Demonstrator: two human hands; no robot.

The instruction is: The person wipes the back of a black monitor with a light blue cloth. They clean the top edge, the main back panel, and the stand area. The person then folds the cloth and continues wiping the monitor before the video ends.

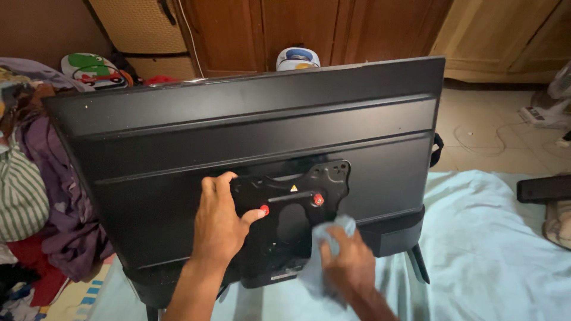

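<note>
A large black flat-screen television (250,125) stands upright with its back panel facing me. A black mounting bracket (297,190) with two red knobs (318,200) is fixed at the lower middle of the back. My left hand (217,226) grips the bracket's left edge, thumb near the left red knob. My right hand (345,258) holds a crumpled light blue cloth (333,232) pressed against the panel just below the bracket's right side.
The television stands on a pale blue sheet (488,249). A pile of clothes (41,202) lies at the left. Wooden cabinets (309,27) rise behind. A fan base (547,110) and a cable lie on the tiled floor at right, with a dark device (544,189) on the sheet.
</note>
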